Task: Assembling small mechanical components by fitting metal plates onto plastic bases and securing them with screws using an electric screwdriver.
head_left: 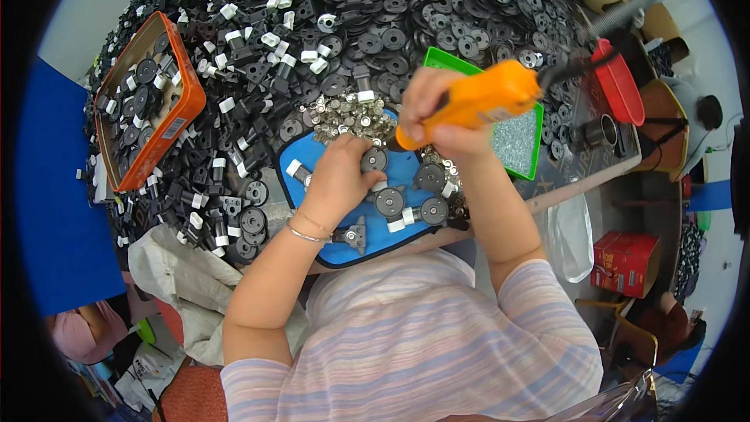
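My right hand (439,109) is wrapped round an orange electric screwdriver (492,95), its front end pointing down to the left. Close to that end, my left hand (337,176) pinches a black round plastic part (374,159); the contact between tool and part is hidden. Both hands are over a blue mat (379,241) with a black edge. Several black parts with round discs, one a disc part (389,202), lie on the mat below my fingers. A heap of small shiny metal pieces (349,116) sits at the mat's far edge.
Big piles of black discs (461,16) and black-and-white plastic parts (258,55) cover the table beyond. A green tray (539,141) of small silvery pieces stands right, an orange tray (195,94) left. A red bin (617,82) and a cable lie farther right. Other people sit nearby.
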The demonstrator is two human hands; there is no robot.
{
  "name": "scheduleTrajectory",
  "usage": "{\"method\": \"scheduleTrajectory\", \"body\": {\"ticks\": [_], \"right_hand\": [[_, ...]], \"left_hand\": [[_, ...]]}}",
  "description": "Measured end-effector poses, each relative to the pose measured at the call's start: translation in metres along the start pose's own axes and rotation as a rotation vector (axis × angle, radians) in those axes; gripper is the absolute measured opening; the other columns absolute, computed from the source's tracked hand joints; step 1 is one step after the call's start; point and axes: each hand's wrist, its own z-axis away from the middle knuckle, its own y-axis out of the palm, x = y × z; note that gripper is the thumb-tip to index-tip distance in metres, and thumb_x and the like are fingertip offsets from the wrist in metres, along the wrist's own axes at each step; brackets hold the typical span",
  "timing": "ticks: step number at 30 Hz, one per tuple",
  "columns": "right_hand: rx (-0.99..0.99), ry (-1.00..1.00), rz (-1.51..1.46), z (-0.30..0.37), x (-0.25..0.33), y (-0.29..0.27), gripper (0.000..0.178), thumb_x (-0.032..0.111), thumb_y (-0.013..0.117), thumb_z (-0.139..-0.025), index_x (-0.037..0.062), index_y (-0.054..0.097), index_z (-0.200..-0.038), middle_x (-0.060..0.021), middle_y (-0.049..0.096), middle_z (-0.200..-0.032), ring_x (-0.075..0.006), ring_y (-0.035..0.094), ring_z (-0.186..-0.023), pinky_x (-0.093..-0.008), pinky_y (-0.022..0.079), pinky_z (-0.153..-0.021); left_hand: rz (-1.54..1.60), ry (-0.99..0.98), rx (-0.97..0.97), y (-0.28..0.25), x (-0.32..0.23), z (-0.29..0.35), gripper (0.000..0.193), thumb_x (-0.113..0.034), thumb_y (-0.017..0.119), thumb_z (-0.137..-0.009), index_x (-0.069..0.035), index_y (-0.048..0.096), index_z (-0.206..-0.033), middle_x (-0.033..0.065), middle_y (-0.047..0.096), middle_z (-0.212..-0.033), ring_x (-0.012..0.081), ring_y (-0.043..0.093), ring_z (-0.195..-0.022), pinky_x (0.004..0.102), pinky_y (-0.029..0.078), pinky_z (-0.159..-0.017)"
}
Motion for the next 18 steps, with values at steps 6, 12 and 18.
{"method": "scheduleTrajectory", "body": {"ticks": [6,12,18], "right_hand": [[0.143,-0.061,-0.016,0.002,0.045,-0.015,0.028,0.019,0.068,-0.074,0.0002,0.052,-0.088,-0.0089,0.049,-0.081,-0.0145,0.051,-0.057,-0.0258,0.041,-0.050],[-0.512,-0.326,0.358,0.016,0.059,-0.064,0.017,-0.002,0.059,-0.073,-0.0012,0.052,-0.088,-0.0107,0.052,-0.080,-0.0151,0.053,-0.061,-0.0260,0.045,-0.057],[-0.541,-0.330,0.325,0.023,0.047,-0.073,0.019,-0.007,0.055,-0.075,0.0005,0.050,-0.091,-0.0093,0.054,-0.081,-0.0150,0.053,-0.062,-0.0268,0.044,-0.058]], "left_hand": [[-0.009,0.006,-0.003,-0.003,-0.001,0.001,0.039,-0.010,0.075,-0.061,0.001,0.060,-0.095,0.0143,0.056,-0.088,0.0326,0.055,-0.085,0.0367,0.046,-0.073],[-0.012,-0.004,0.005,-0.002,-0.004,0.000,0.041,-0.010,0.076,-0.061,0.002,0.059,-0.096,0.0147,0.056,-0.088,0.0325,0.055,-0.085,0.0362,0.046,-0.073],[-0.028,-0.020,0.010,-0.002,-0.004,0.001,0.042,-0.011,0.076,-0.061,0.003,0.059,-0.096,0.0153,0.056,-0.089,0.0326,0.055,-0.085,0.0364,0.046,-0.074]]}}
